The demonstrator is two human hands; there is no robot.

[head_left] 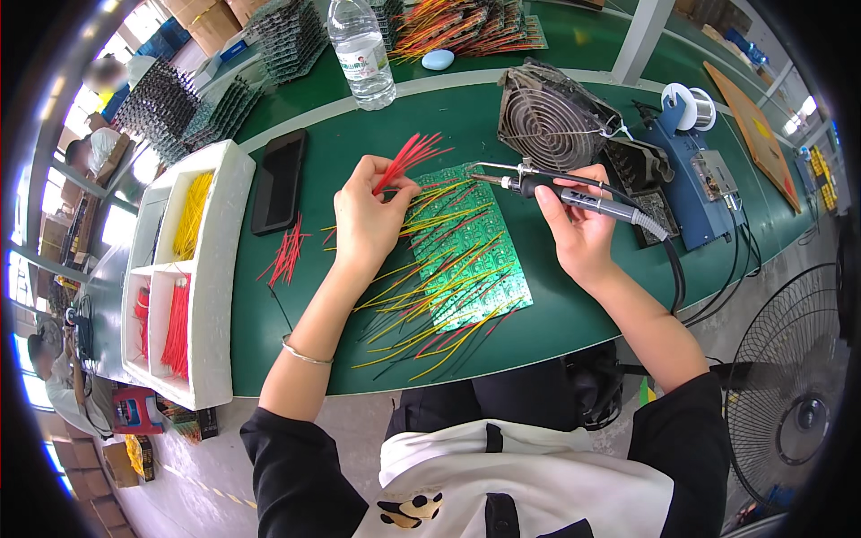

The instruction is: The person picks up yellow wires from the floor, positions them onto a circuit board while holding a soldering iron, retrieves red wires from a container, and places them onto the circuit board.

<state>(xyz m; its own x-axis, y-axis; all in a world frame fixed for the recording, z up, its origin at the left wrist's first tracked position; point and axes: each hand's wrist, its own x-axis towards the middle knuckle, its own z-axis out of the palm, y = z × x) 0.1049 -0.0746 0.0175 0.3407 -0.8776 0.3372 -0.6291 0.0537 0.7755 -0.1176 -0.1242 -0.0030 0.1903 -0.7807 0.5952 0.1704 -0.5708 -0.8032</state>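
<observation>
Holding a small bundle of thin red wire leads [408, 161] pinched in the fingers [387, 186] of the left hand [366, 224], I see the right hand [583, 233] wrapped shut around the black-handled soldering iron [574, 197], its metal tip out over the upper edge of the green rectangular circuit board [466, 247]. The board lies flat on the green counter [359, 134], between the two hands, bristling with red and yellow wires that fan off toward the near edge. My judgement: to do this well, keep the iron tip steady and clear of the loose leads, feed one wire at a time, and rest the left wrist on the board's edge for control. The board shows rows of small pads; I cannot tell which joint is being worked. A loose scatter of red wire pieces [287, 255] lies left of the left hand, beside a black phone [278, 179]. A white foam tray [215, 269] with yellow and red wire stock sits further left. A grey fume fan [552, 117] and blue soldering station [691, 188] stand behind the iron.
</observation>
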